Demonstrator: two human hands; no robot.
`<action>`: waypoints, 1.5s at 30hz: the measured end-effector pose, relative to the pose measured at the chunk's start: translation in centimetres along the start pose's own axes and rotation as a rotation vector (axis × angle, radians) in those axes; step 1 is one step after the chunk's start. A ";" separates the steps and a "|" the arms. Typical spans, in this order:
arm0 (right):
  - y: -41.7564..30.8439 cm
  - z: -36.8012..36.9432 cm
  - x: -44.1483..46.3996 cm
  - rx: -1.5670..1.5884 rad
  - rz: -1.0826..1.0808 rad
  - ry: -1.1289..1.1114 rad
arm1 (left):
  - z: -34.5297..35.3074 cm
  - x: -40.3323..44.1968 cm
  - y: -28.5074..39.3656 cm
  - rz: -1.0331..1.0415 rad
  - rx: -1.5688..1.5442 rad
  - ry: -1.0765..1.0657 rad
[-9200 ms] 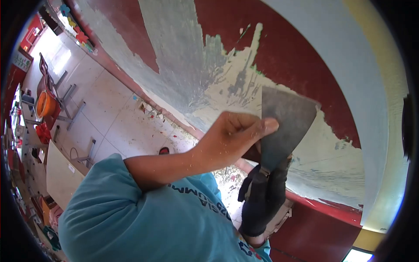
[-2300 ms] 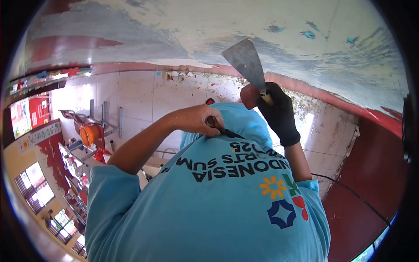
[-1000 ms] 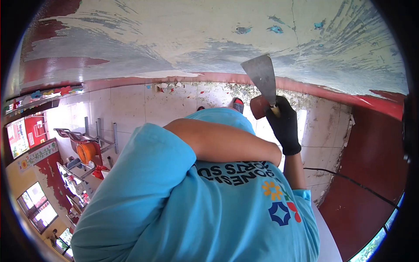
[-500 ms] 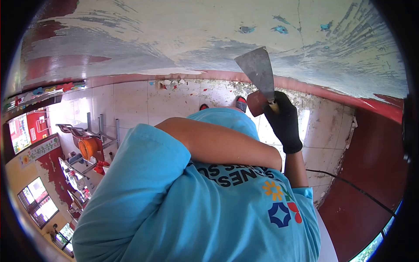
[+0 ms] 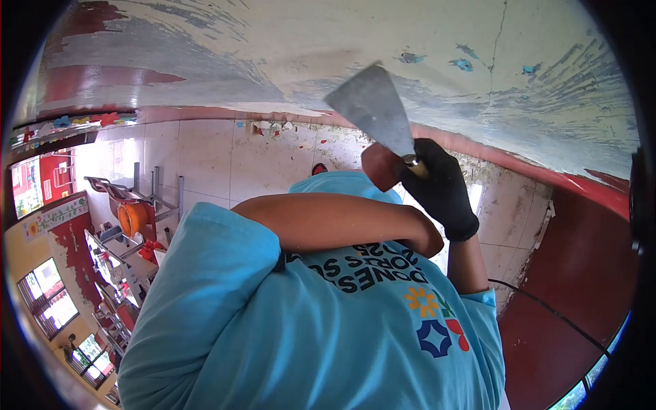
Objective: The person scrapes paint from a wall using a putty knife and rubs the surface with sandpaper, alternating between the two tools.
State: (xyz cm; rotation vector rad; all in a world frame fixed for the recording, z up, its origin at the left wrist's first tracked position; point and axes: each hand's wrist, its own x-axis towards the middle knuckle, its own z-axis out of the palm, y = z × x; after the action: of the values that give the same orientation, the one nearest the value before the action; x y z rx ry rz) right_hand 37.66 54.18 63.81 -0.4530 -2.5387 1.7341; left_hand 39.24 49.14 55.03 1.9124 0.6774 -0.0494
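Note:
My right hand (image 5: 443, 195), in a black glove, is closed around the short handle of a paint scraper (image 5: 376, 109). The scraper's wide grey metal blade points up and left, in front of the peeling wall (image 5: 301, 41); I cannot tell whether its edge touches. A dark red flat piece (image 5: 380, 166) shows just below the blade beside the handle, and whether the hand holds it too is unclear. Across my body lies my bare left arm (image 5: 335, 219), bent; its hand is hidden from view.
Grey and pale patches, blue spots and a crack mark the wall. Along its foot runs a red band (image 5: 478, 147). Debris lies on the white floor tiles (image 5: 205, 157). Chairs and an orange round object (image 5: 133, 219) are at left. A black cable (image 5: 547, 307) hangs at right.
The scraper has moved left, its blade tilting further left. The left arm's bend has shifted slightly left. The view has shifted a little, so the wall spots sit further right.

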 end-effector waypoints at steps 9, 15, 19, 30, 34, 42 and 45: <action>-3.8 1.7 2.8 -0.076 -0.112 -0.205 | -0.8 -3.2 -1.9 -0.106 -0.149 0.156; -3.8 2.0 3.9 0.029 -0.089 -0.120 | 0.1 -6.0 0.3 -0.123 -0.368 0.265; -3.0 1.8 3.5 0.015 -0.158 -0.058 | 0.1 -8.2 1.0 -0.146 -0.512 0.338; 0.9 1.8 1.2 -0.040 -0.049 0.038 | 14.1 -22.9 5.7 -0.614 -0.757 1.252; 0.5 2.5 2.3 -0.103 -0.161 0.039 | 14.3 -21.5 4.6 -0.765 -0.448 1.289; 0.1 4.4 3.6 -0.082 -0.235 -0.095 | 16.3 -22.3 7.9 -0.862 -0.651 1.207; -0.4 5.0 3.7 -0.082 -0.236 -0.161 | 19.2 -20.7 5.1 -0.917 -0.416 1.317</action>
State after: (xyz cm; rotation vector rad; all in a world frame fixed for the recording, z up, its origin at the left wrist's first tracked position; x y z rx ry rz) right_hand 33.04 50.50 61.82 -0.0135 -2.6493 1.6472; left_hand 29.38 22.28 57.64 0.8877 2.1730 0.7637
